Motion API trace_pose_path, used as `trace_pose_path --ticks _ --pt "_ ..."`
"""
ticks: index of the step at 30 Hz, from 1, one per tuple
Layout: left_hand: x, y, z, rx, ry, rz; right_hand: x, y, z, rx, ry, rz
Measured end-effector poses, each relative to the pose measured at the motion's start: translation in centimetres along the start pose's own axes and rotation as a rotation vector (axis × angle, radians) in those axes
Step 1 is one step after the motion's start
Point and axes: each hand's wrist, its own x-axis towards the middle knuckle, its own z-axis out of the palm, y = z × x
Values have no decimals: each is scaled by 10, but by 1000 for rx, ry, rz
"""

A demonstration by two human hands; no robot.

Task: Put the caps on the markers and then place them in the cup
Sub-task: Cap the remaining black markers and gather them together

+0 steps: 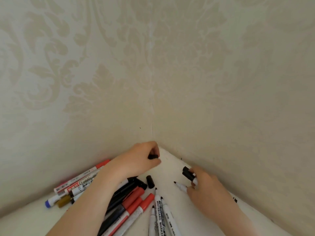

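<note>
Patterned wallpaper point(102, 74), white corner table point(170, 167)

Left forearm point(95, 193) hides middles of capped markers point(80, 180); uncapped whiteboard markers point(159, 215) beside it cut off by bottom edge.

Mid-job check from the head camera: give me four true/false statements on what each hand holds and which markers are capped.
1. The left hand pinches a black cap. True.
2. The right hand holds nothing. False: it grips black caps and an uncapped marker.
3. A loose black cap lies on the table between the hands. True.
4. The whiteboard markers at bottom centre are capped. False: their tips are bare.
</note>
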Motion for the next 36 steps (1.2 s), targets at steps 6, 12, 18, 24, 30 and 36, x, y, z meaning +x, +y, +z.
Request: trace_pose_path --ticks 6,12,18,24,30,36 --pt "-2 17 17 -102 -20 86 -1 -18 3 75 106 -254" --pt "1 20 19 -293 -16 95 2 -22 -1 176 197 -322" --pt "4 27 29 -518 47 -11 1 -33 1 201 263 -335" --pt "2 36 32 -505 158 -12 1 -36 2 183 305 -328" --pt "-1 39 27 -524 184 4 1 -40 -7 324 238 -313" --pt "-4 41 19 -529 139 36 -2 -46 -25 391 102 -283"
